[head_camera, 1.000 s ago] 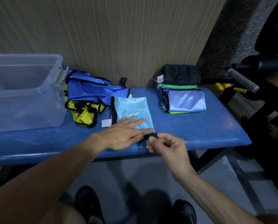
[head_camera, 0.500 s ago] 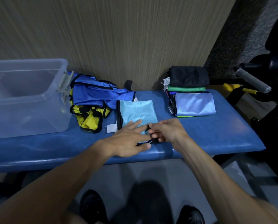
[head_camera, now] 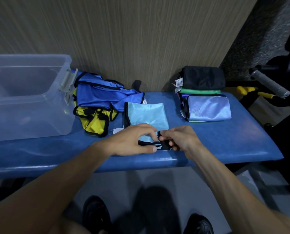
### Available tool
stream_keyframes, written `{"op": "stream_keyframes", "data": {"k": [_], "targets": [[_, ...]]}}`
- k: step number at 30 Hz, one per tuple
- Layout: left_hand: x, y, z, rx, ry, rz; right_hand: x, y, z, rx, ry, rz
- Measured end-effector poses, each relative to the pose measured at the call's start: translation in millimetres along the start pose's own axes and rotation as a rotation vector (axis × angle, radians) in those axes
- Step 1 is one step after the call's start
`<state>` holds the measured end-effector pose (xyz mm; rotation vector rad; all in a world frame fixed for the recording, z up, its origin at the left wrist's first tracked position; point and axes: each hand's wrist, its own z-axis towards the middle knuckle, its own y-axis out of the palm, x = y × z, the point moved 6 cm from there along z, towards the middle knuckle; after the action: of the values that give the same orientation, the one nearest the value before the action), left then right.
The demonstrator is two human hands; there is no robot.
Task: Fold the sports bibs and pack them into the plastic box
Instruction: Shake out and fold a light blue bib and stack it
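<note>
**Loose black trim at the near edge is the weak point of this fold**

At the near edge of the blue padded table (head_camera: 208,142), the light blue bib (head_camera: 147,115) is held at its closest end by both hands. The left hand (head_camera: 132,141) is curled over the near corner of the fabric, with the thumb pressed on a strand of black trim (head_camera: 149,144). The right hand (head_camera: 179,138) is closed on the bunched end of that same trim, pinched between fingertips and thumb.

The risk is judged to lie here. If the trim is tucked carelessly or released too early, the slippery fabric could spring open and the fold would be lost. Because the work is done at the table's front edge, the bib could also be dragged off toward the floor.

Farther back, an unfolded royal blue bib (head_camera: 103,95) lies over a yellow bib (head_camera: 95,122), touching the light blue one; either could be snagged and pulled out of place when the finished piece is lifted.

To the right, a stack of folded bibs (head_camera: 206,105) stands well apart and could topple if another is added off-centre.

At far left, the clear plastic box (head_camera: 27,95) looks empty, so packing appears not yet begun.
</note>
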<state>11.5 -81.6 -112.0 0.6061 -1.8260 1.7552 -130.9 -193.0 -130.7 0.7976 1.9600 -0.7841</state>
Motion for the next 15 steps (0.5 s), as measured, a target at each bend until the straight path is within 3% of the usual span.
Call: {"op": "stream_keyframes", "data": {"k": [9, 15], "targets": [[-19.0, -24.1, -25.8, -0.025, 0.044, 0.261, 1.1, -2.7, -8.0, 0.099, -0.227, -0.216], [-37.8, -26.5, -46.5, 0.028, 0.025, 0.222, 3.3, 0.9, -25.3, -0.066, -0.538, -0.483]]}}
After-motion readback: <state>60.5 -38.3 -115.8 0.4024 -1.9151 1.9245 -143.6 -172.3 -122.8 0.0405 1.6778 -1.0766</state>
